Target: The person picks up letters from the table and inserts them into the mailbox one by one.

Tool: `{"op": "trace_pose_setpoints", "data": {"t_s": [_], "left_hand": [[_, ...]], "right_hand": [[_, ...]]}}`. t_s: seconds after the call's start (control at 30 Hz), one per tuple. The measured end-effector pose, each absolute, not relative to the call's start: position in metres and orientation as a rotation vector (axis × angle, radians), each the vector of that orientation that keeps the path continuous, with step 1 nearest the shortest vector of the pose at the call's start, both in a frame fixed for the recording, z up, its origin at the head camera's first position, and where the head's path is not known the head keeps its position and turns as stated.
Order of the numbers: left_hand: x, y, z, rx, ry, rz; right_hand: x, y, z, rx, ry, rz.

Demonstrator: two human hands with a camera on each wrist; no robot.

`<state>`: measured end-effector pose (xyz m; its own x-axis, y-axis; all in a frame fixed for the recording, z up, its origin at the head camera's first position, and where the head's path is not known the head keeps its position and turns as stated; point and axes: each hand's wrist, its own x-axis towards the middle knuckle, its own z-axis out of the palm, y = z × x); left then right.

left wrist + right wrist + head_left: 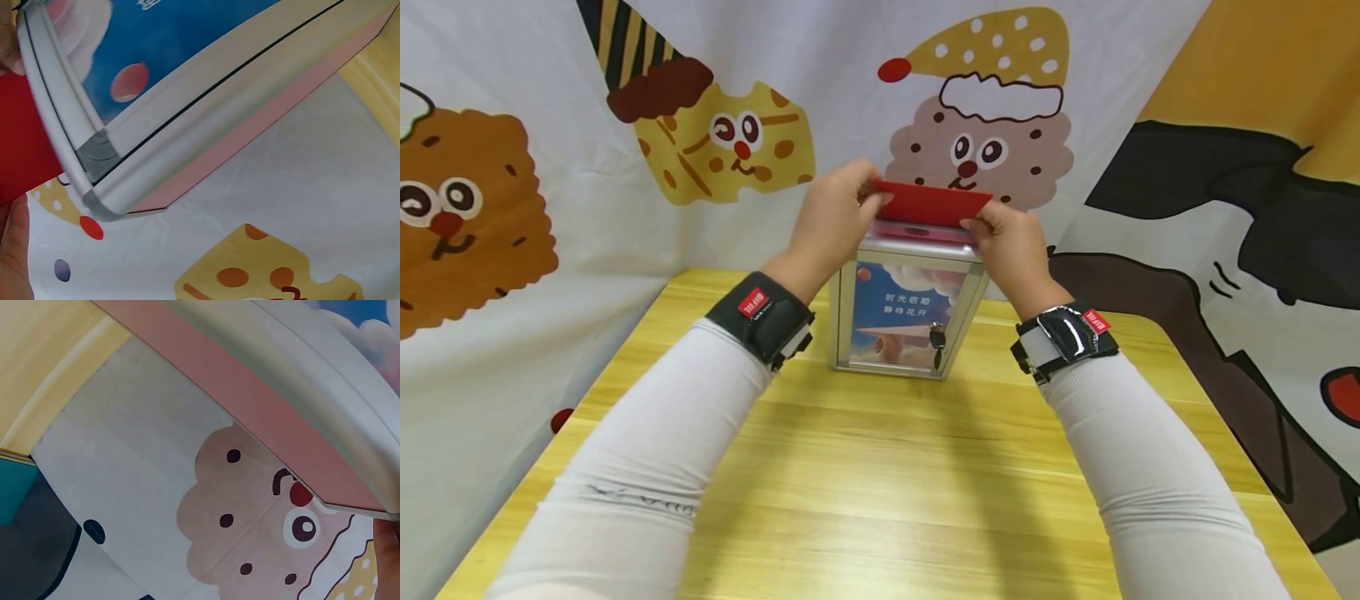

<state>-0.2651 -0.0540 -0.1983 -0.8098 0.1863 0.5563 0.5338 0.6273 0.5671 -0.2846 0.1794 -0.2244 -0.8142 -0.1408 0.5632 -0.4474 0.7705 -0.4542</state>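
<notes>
A flat red envelope (928, 204) is held upright, long side across, just over the top of a metal-framed letter box (842, 321). My left hand (842, 204) pinches its left end between thumb and fingers. At the other end, my right hand (1011, 246) pinches the lower right corner, close to the box's top edge. A dark slot (917, 231) shows in the pink top, below the envelope. Part of the red envelope (25, 137) also appears beside the box in the left wrist view. The right wrist view catches only a sliver of hand (387, 550).
The box stands toward the back of a wooden table (880, 492). A lock with keys (937, 337) hangs on its front door. Behind it hangs a white cloth (842, 75) printed with cartoon biscuits.
</notes>
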Motion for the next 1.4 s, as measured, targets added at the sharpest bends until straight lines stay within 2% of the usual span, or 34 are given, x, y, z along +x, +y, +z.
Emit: {"op": "trace_pose_setpoints", "data": {"t_s": [0.5, 0.87, 1.4], "left_hand": [[-0.270, -0.049, -0.203, -0.594, -2.373, -0.967], [-0.279, -0.047, -0.214, -0.586, -2.408, -0.992], [-0.291, -0.044, -0.222, -0.552, -2.562, -0.940]], "right_hand": [[-0.275, 0.182, -0.217, 0.396, -2.519, 0.870], [-0.265, 0.184, -0.205, 0.567, -2.404, 0.706], [-0.278, 0.183, -0.214, 0.530, -2.420, 0.528]]}}
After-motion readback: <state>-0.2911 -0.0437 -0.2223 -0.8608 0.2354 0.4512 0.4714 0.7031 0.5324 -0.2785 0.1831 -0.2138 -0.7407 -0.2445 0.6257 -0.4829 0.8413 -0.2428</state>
